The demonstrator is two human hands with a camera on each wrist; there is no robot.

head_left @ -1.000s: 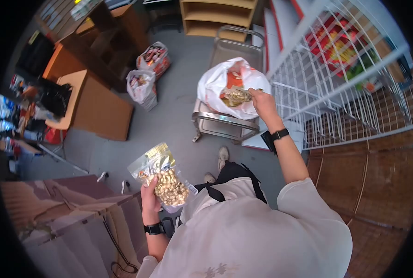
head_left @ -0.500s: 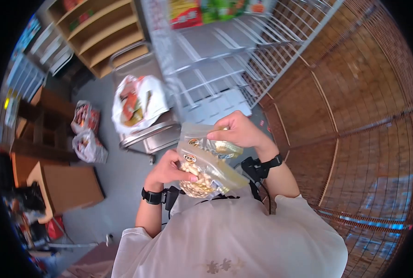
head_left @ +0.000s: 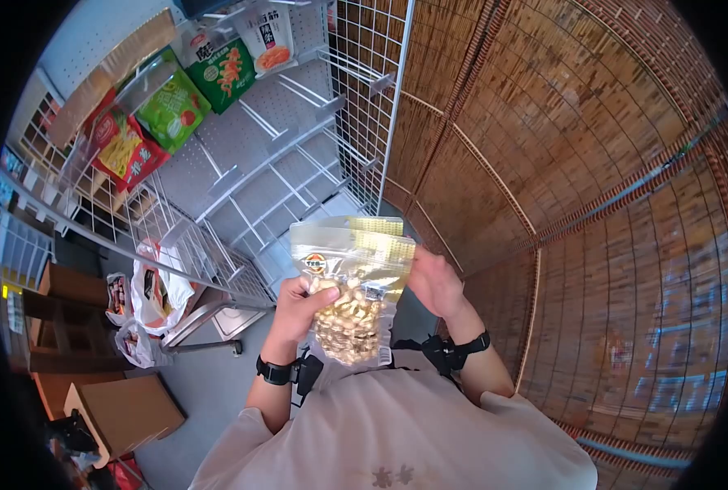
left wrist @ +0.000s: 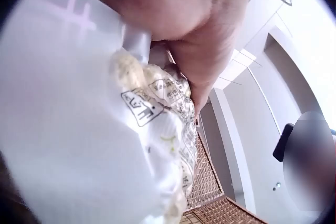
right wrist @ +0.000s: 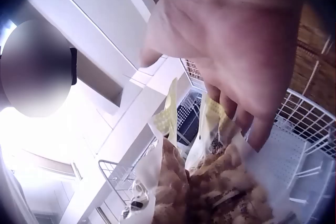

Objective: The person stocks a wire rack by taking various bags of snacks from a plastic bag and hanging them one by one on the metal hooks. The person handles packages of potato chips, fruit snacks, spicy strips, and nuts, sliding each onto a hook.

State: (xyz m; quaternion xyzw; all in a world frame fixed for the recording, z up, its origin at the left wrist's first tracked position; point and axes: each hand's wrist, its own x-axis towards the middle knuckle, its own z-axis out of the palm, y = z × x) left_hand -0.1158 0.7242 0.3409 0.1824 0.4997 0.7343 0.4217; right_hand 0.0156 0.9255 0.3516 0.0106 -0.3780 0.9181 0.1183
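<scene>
Two clear-and-yellow bags of pale nut-like pieces lie one behind the other; the front bag (head_left: 352,306) faces up in the head view. My left hand (head_left: 297,309) grips their left edge, thumb across the front. My right hand (head_left: 436,282) is at their upper right edge with fingers extended, touching or nearly touching. In the right wrist view the two bags (right wrist: 226,182) stand side by side under my right hand (right wrist: 226,40), whose fingers lie along one bag's outer side. The left wrist view shows my left hand (left wrist: 178,14) over a printed bag (left wrist: 142,108).
A white wire rack with hooks (head_left: 274,175) stands ahead, holding a red packet (head_left: 127,151), a green packet (head_left: 172,106) and others. Woven panels (head_left: 609,204) rise on the right. At left are a cart, a white plastic bag (head_left: 156,290) and a brown box (head_left: 127,412).
The view has turned right toward the rack and woven panels. The bags, earlier spread apart at an angle, are now stacked and upright. My right hand has let go its pinch and straightened its fingers.
</scene>
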